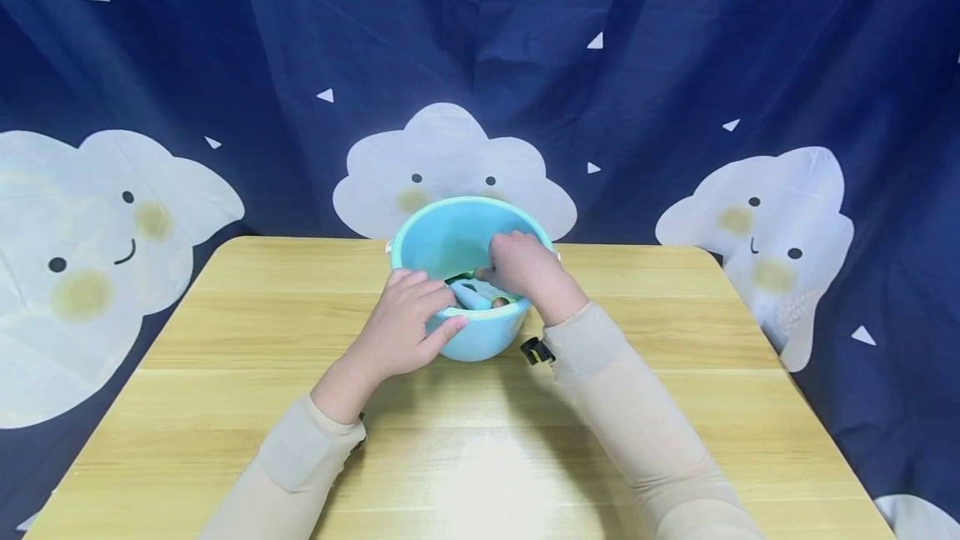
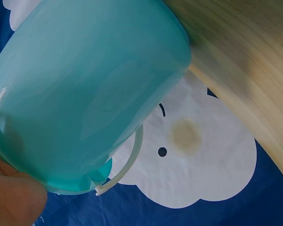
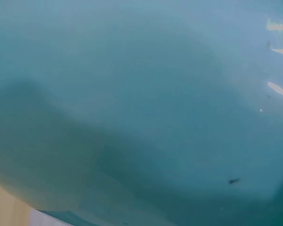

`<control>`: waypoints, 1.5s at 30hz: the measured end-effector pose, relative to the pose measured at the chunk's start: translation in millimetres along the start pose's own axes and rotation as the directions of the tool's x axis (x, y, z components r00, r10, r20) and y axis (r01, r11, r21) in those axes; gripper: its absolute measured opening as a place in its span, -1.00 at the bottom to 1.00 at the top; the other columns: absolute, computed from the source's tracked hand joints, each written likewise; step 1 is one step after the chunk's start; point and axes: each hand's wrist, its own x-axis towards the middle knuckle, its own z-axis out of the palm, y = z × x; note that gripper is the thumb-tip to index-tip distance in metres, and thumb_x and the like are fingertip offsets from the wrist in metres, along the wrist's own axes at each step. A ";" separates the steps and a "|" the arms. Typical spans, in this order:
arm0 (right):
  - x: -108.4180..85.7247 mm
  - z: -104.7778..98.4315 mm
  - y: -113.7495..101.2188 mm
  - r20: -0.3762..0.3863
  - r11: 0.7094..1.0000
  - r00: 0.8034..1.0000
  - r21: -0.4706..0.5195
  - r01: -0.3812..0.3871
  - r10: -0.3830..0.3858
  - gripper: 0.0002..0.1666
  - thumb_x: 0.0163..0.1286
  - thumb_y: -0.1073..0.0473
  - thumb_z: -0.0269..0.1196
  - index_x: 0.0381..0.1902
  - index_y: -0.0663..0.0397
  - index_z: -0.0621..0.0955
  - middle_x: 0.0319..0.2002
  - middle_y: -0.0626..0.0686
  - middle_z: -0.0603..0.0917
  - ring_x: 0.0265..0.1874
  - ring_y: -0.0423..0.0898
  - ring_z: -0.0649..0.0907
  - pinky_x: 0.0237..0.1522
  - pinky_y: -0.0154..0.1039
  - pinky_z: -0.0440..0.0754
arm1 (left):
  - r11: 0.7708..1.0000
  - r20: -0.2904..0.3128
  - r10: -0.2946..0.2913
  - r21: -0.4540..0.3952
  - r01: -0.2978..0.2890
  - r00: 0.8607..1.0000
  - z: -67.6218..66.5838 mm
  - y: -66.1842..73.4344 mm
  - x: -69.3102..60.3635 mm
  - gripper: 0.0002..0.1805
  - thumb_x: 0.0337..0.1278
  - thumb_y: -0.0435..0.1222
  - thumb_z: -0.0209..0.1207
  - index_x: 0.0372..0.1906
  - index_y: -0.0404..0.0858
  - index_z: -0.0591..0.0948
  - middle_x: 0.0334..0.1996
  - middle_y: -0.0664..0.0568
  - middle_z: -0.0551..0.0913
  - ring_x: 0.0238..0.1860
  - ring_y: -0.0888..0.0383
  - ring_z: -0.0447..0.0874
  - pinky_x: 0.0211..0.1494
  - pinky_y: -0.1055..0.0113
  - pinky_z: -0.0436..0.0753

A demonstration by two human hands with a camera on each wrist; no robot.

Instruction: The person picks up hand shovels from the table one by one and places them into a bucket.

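A light-blue bucket (image 1: 483,335) stands on the wooden table, with several small objects inside it, among them a light-blue piece (image 1: 471,296), a green piece (image 1: 463,276) and a small brown round one (image 1: 500,302). My left hand (image 1: 408,319) grips the bucket's near-left rim, its thumb along the front. Over the right side of the rim reaches my right hand (image 1: 525,267), bent down into the bucket near the green piece. Its fingertips are mostly hidden, so whether they hold anything is unclear. In the right wrist view the bucket's wall (image 3: 141,103) fills nearly everything.
The wooden table (image 1: 247,348) extends on both sides of the bucket. A pale bucket handle (image 2: 132,160) hangs at its side in the left wrist view. Behind the table hangs a dark blue curtain (image 1: 360,15) with white clouds and triangles.
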 end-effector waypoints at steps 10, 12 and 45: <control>0.6 -0.1 -0.2 0.017 0.999 0.999 -0.018 -0.033 0.034 -0.72 0.39 -0.02 0.33 -0.36 0.07 0.62 -0.57 0.00 0.53 -0.45 -0.03 0.55 -0.23 -0.13 0.57 | 1.000 -0.005 0.002 0.006 -0.002 1.000 0.3 -0.7 0.8 -0.60 0.38 0.08 0.01 -0.48 -0.09 0.47 -0.53 0.19 0.44 -0.42 0.15 0.31 -0.06 0.10 0.31; 0.5 -0.5 -0.5 0.020 0.999 0.999 -0.024 -0.038 0.039 -0.72 0.39 -0.02 0.33 -0.33 0.08 0.63 -0.54 0.01 0.56 -0.44 -0.03 0.56 -0.22 -0.13 0.57 | 1.000 -0.012 0.006 0.005 -0.006 1.000 0.2 -0.7 1.2 -0.61 0.39 0.07 0.02 -0.48 -0.09 0.47 -0.53 0.19 0.44 -0.42 0.15 0.31 -0.07 0.10 0.31; -1.7 2.2 -4.6 0.045 0.991 0.996 -0.111 -0.076 0.081 -0.69 0.40 -0.02 0.31 -0.15 0.11 0.66 -0.34 0.03 0.65 -0.34 0.00 0.63 -0.20 -0.05 0.62 | 1.000 -0.014 0.009 -0.005 -0.009 1.000 -0.1 0.3 0.0 -0.62 0.39 0.07 0.03 -0.48 -0.07 0.49 -0.53 0.20 0.43 -0.42 0.17 0.30 -0.07 0.11 0.31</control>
